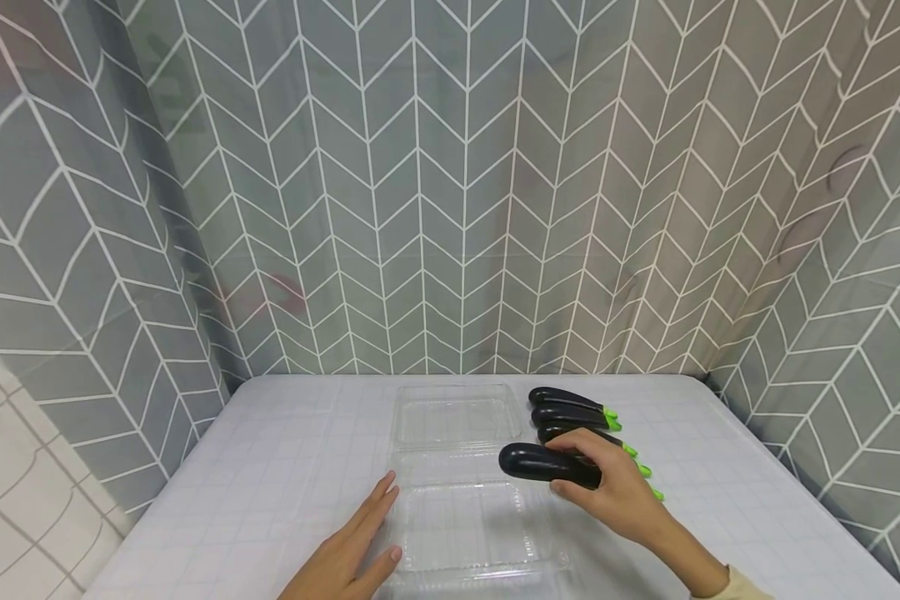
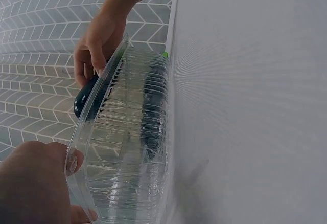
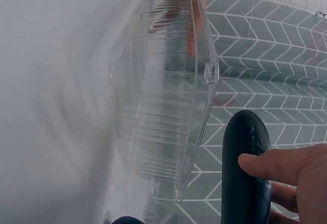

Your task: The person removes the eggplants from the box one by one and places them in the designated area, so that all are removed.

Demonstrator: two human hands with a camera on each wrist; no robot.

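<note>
A dark eggplant (image 1: 532, 463) is gripped by my right hand (image 1: 621, 490), thumb on one side and fingers on the other, above the right side of a clear plastic clamshell box (image 1: 465, 533). In the right wrist view the held eggplant (image 3: 245, 188) shows its rounded end just beyond the box's rim (image 3: 208, 111). My left hand (image 1: 351, 537) rests with extended fingers along the box's left edge. The left wrist view shows the thumb of my left hand (image 2: 38, 183) at the box rim. The box's hinged lid (image 1: 457, 421) lies opened toward the back.
Several more eggplants (image 1: 566, 415) with green stems lie in a stack of rows right of the lid, some partly hidden by my right hand. A white cloth covers the table (image 1: 270, 467). Grey patterned curtains (image 1: 450, 208) stand behind and at both sides.
</note>
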